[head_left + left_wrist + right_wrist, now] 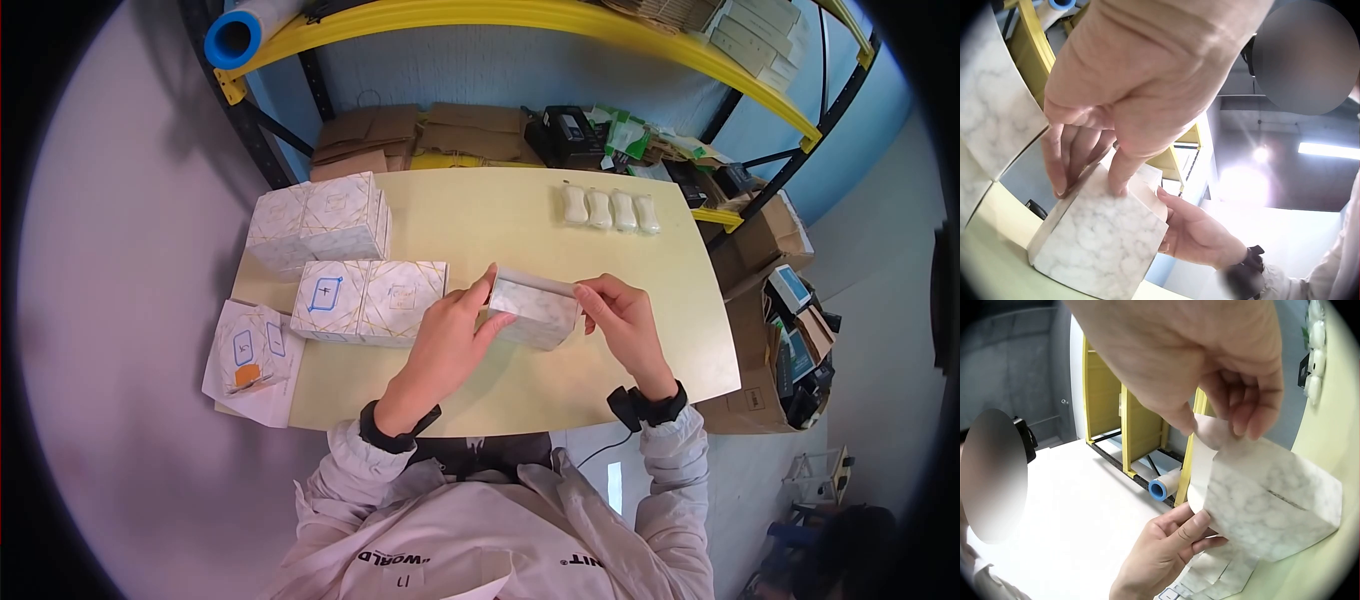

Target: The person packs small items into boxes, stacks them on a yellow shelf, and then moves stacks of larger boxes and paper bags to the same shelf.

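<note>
Left fingers (496, 323) and right fingers (590, 300) clamp the box (533, 313); only the right wrist shows its slit (1285, 500).

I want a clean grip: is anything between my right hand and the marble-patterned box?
Nothing visible: your right hand directly pinches an edge of the marble-patterned box. Your left hand grips its other side.

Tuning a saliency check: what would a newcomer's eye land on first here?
Probably the marbled box held between the left hand and right hand at the table's middle. Next, the gold-lined marbled boxes grouped at the table's left, then the bright yellow shelf beam across the top.
</note>
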### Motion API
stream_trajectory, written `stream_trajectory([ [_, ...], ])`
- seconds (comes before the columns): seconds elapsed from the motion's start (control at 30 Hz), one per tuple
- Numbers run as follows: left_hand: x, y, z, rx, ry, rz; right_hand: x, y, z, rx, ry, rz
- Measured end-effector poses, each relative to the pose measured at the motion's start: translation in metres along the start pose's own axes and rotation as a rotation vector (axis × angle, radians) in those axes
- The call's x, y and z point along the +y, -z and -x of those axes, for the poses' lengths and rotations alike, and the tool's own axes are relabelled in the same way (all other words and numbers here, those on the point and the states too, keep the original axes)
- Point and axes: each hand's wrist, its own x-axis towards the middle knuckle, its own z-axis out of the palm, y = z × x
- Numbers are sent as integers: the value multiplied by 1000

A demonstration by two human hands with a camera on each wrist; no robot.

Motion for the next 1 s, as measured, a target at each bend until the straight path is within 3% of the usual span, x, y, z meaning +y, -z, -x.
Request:
stream_trajectory([
  [0.6, 4, 2, -1, 7, -5, 12, 0, 1, 2, -26, 40, 12],
  [0.77, 12, 5, 0, -38, 117, -42, -3, 0, 3, -27, 50, 30],
  [1.0, -7, -4, 0, 0, -2, -9, 0, 0, 0, -15, 65, 61],
])
